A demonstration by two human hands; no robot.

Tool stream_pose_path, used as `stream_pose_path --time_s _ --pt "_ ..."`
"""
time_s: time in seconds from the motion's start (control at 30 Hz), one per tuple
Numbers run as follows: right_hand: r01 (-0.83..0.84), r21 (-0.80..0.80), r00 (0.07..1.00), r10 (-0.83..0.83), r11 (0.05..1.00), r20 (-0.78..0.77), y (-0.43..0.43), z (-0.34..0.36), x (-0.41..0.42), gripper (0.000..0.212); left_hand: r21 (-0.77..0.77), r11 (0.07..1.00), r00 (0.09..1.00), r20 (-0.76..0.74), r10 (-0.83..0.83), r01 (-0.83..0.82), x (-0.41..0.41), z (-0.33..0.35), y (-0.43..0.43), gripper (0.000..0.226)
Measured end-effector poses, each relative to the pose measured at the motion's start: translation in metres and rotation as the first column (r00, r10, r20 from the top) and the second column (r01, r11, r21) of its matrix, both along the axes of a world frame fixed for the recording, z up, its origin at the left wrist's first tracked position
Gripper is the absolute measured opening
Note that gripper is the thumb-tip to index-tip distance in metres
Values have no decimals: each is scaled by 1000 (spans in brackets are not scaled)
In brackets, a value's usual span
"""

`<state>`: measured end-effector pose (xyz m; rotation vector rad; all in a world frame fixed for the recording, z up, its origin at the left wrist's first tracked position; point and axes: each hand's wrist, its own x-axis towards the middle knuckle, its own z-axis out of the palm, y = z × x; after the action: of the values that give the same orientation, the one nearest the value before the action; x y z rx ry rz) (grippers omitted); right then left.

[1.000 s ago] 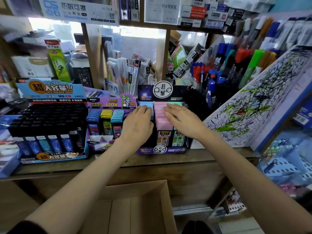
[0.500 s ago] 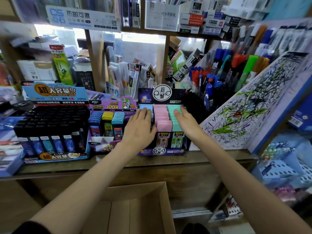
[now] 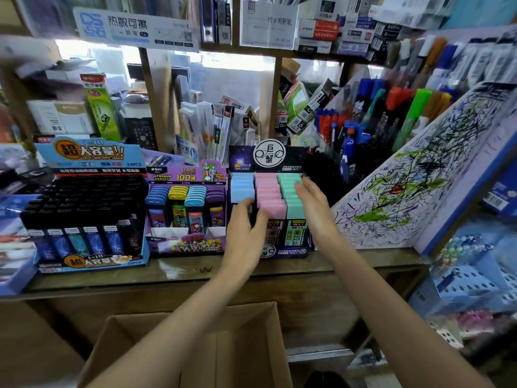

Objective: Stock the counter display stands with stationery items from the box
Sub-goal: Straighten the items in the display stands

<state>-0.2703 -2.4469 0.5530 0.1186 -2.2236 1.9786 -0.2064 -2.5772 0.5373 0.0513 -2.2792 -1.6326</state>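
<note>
Three printed cardboard display stands point(image 3: 193, 208) on the wooden worktop point(image 3: 167, 273); one open brown cardboard box point(image 3: 243, 345) below it; two hands point(image 3: 246, 236).

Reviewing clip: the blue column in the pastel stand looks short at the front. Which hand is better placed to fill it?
Probably the left hand: it sits open right at the blue column front gap. The right hand rests on the green column, farther over.
</note>
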Motion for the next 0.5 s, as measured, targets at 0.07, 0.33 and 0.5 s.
stream_pose_path --time_s 0.07,0.33,0.5 --pt "-11 -57 1000 11 998 3 -2 -1 1 44 84 996 997 72 -25 19 -3 1 7 49" --pt "62 174 991 -40 983 -125 0 -3 15 45 103 995 1000 24 -13 10 -4 -1 20 33" --pt "438 640 712 190 631 -675 5 -14 37 35 -186 980 997 -50 64 -72 -1 -10 10 30"
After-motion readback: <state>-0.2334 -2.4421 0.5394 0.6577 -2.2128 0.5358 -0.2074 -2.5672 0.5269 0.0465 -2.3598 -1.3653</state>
